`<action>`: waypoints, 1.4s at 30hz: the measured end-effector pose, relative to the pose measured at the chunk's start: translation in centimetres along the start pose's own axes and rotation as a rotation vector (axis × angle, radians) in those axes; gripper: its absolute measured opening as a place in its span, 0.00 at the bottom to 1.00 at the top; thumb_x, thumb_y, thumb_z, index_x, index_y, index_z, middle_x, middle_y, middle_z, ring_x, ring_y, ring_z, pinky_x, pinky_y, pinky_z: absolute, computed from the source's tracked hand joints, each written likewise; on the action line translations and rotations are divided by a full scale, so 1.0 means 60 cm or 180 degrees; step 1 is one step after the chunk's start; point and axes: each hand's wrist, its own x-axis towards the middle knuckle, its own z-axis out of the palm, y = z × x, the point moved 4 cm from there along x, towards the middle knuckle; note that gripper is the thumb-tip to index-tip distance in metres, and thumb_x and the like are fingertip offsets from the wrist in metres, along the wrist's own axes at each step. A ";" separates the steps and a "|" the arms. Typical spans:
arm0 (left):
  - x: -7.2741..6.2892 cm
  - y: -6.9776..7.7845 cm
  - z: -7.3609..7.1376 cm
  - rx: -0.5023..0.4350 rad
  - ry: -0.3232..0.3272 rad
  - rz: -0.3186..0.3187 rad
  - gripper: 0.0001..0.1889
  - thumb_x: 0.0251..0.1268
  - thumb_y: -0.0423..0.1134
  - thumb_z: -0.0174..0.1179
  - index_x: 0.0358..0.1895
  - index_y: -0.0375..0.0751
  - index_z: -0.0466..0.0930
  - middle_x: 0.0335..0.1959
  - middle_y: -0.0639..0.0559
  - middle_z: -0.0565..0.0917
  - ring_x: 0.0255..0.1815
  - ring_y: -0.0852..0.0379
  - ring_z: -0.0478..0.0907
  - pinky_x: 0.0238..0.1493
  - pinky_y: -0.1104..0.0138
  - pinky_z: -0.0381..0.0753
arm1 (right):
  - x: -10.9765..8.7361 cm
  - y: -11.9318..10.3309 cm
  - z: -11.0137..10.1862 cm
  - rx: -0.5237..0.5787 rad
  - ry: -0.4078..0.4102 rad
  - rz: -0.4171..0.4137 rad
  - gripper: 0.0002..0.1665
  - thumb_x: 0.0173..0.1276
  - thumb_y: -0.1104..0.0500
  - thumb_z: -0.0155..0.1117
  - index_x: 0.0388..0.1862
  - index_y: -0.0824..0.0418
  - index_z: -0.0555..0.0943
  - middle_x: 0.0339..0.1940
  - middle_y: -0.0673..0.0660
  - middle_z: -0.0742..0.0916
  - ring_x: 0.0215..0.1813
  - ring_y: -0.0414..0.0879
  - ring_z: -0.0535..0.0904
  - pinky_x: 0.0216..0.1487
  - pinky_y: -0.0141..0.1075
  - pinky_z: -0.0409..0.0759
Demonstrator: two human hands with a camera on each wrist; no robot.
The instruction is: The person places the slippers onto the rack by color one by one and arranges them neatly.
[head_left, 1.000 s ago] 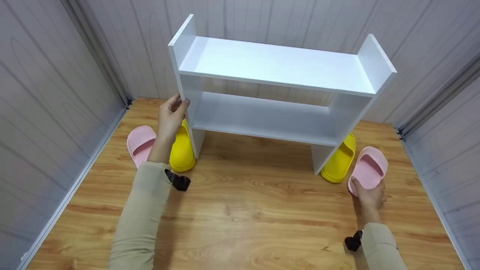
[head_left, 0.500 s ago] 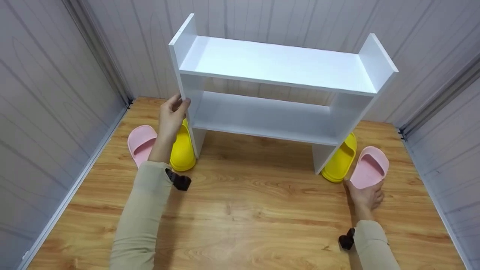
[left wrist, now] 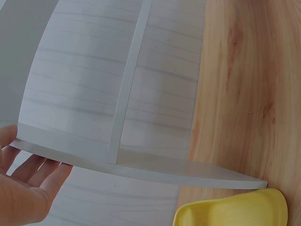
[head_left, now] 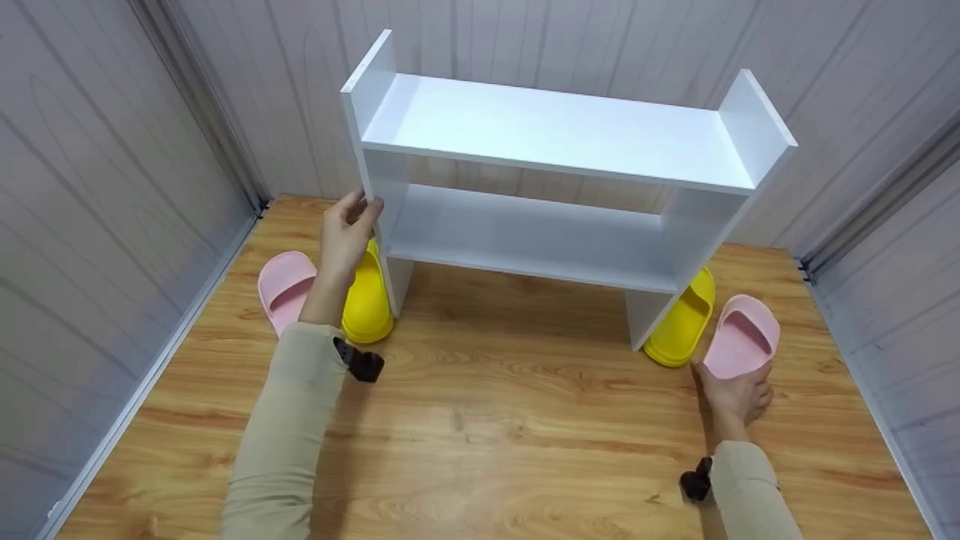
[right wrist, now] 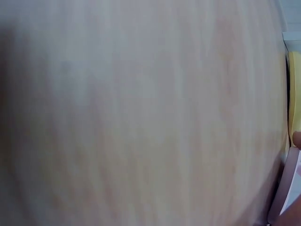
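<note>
Right pink slipper (head_left: 739, 341) lay at the right of the rack (head_left: 525, 120), over the floor (head_left: 487, 442) and just beside the right yellow shoe (head_left: 679, 330). The right hand (head_left: 733, 394) covered its heel. The fingers seemed clamped round that end, thumb towards the yellow shoe and the others bent at the far edge; the hold underneath was hidden, and whether the heel was raised could not be told. The left hand (head_left: 346, 232) pinched the front edge of the rack's left panel (head_left: 388, 176), thumb at the inner side and the other fingers at the outer.

Much of the arranging looked done. The left yellow shoe (head_left: 367, 304) stood close by the outside of the left panel, and the left pink slipper (head_left: 285, 270), partly behind the forearm, lay farther out. The right side had the same order, yellow next to the rack and pink beyond. Only the right pink slipper was in a hand, so, as a judgement, what was left was settling it and freeing both hands.

As for containers, the rack was the one holder in view: a white frame with an upper board and a lower board (head_left: 532, 232). All four pieces of footwear were outside it. The two on the right had their foot openings towards the person, with nothing showing in the visible parts.
</note>
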 end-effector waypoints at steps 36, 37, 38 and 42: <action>0.002 -0.001 -0.005 0.0090 0.0049 0.0031 0.21 0.64 0.34 0.49 0.59 0.31 0.65 0.51 0.36 0.72 0.50 0.43 0.69 0.48 0.59 0.71 | 0.001 -0.029 -0.061 0.0881 0.0553 -0.0426 0.53 0.52 0.48 0.64 0.67 0.64 0.46 0.64 0.65 0.60 0.63 0.58 0.55 0.62 0.44 0.50; 0.003 -0.001 -0.005 0.0084 0.0050 0.0028 0.21 0.64 0.34 0.49 0.59 0.31 0.65 0.52 0.36 0.72 0.50 0.43 0.69 0.48 0.59 0.70 | 0.000 -0.031 -0.062 0.0886 0.0555 -0.0461 0.52 0.51 0.49 0.65 0.66 0.64 0.47 0.64 0.65 0.61 0.63 0.58 0.55 0.62 0.44 0.50; 0.003 -0.002 -0.005 0.0084 0.0048 0.0029 0.21 0.64 0.35 0.49 0.59 0.31 0.65 0.52 0.35 0.72 0.51 0.43 0.69 0.49 0.59 0.70 | -0.001 -0.034 -0.063 0.0886 0.0554 -0.0500 0.51 0.51 0.49 0.65 0.66 0.64 0.48 0.63 0.65 0.61 0.63 0.58 0.55 0.62 0.45 0.51; 0.002 -0.001 -0.005 0.0083 0.0052 0.0021 0.21 0.64 0.35 0.49 0.59 0.30 0.65 0.52 0.35 0.71 0.51 0.44 0.69 0.49 0.58 0.70 | -0.005 -0.042 -0.066 0.0909 0.0509 -0.0665 0.51 0.51 0.50 0.66 0.66 0.65 0.49 0.63 0.64 0.62 0.63 0.57 0.55 0.62 0.44 0.50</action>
